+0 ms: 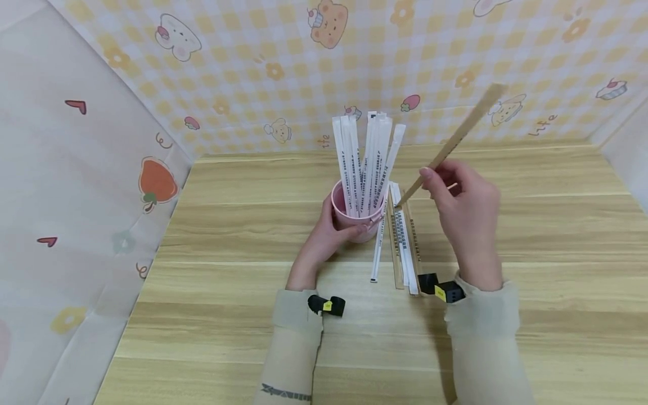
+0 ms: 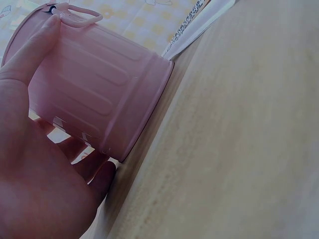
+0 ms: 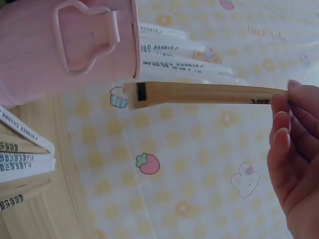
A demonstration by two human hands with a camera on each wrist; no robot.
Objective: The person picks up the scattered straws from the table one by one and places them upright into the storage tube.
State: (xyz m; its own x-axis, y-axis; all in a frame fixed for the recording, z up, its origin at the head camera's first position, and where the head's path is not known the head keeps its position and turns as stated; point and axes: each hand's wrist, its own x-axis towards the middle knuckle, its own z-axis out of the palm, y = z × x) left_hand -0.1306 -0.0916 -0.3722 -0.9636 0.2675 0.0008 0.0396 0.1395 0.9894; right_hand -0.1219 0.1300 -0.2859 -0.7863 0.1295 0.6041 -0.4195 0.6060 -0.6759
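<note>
My left hand (image 1: 324, 239) grips a pink metal bucket (image 2: 94, 79) that stands on the table. The thumb lies along its side near a small wire handle (image 3: 62, 37), and the fingers curl round the other side. Several white paper-wrapped straws (image 1: 349, 157) stand upright in the bucket, fanning out above the rim. To the right, my right hand (image 1: 468, 208) pinches a brown paper-wrapped straw (image 1: 458, 135) between thumb and fingers. This straw is held tilted in the air, apart from the bucket.
Just right of the bucket, several white wrapped straws (image 1: 402, 242) and brown wrapped straws (image 1: 415, 242) lie loose on the wooden table (image 1: 228, 236). A yellow checked, patterned wall covering (image 1: 228, 79) rises behind the table. A white patterned sheet (image 1: 101, 197) borders the left side.
</note>
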